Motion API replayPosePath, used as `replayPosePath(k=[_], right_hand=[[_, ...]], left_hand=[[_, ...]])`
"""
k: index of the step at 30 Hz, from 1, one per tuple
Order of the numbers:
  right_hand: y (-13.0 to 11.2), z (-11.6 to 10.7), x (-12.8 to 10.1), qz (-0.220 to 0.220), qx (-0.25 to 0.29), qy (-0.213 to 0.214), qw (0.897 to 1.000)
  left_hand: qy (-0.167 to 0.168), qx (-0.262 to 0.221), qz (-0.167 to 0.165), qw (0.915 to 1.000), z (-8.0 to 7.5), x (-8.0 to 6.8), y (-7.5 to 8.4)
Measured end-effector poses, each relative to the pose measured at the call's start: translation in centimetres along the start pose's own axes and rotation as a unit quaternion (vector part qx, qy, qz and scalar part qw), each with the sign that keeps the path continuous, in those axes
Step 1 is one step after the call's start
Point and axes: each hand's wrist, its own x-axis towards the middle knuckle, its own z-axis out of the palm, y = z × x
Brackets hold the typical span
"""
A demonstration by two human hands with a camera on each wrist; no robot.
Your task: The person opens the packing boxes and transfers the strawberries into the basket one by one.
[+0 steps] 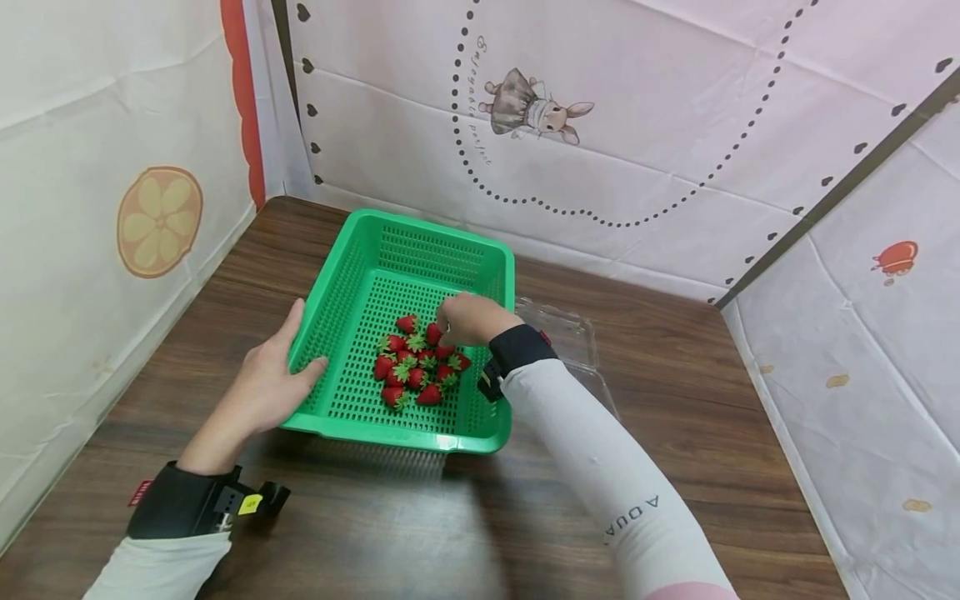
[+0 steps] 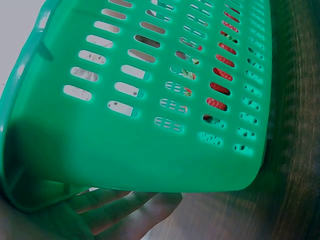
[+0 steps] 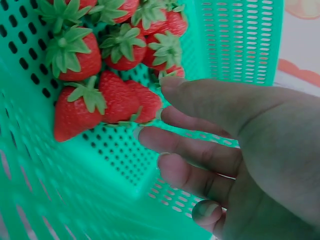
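Two hands work at one green basket, and the relation that counts is between the right fingertips and the berries lying just beside them. Starting at the left: the left hand lies flat against the basket's left wall with fingers straight, thumb over the rim, bracing rather than clutching. In the left wrist view the slotted wall fills the picture with those fingers spread under its lower edge, and red fruit shows through the slots.

Moving toward the middle, the strawberries sit in a loose heap on the basket's perforated floor, nearer the front right. They are small, bright red, pointed, each with a green leafy cap; their tips point in various directions, so the heap has no single long axis.

Further right, the right hand hovers at the far edge of the heap, clearly the nearer hand. In the right wrist view its fingers are relaxed, slightly bent and holding nothing, the fingertips just short of the closest strawberries, which lie up and to the left of them. Beyond the basket's right side, a clear plastic container rests on the wooden table.
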Motion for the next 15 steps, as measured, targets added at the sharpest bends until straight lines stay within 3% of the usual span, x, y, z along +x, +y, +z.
replayPosePath(k=[15], right_hand=[[0.8,0.8,-4.1,-0.047,0.015,0.061,0.997]], left_hand=[[-0.004,0.007,0.001,1.0000,0.1,0.1,-0.1]])
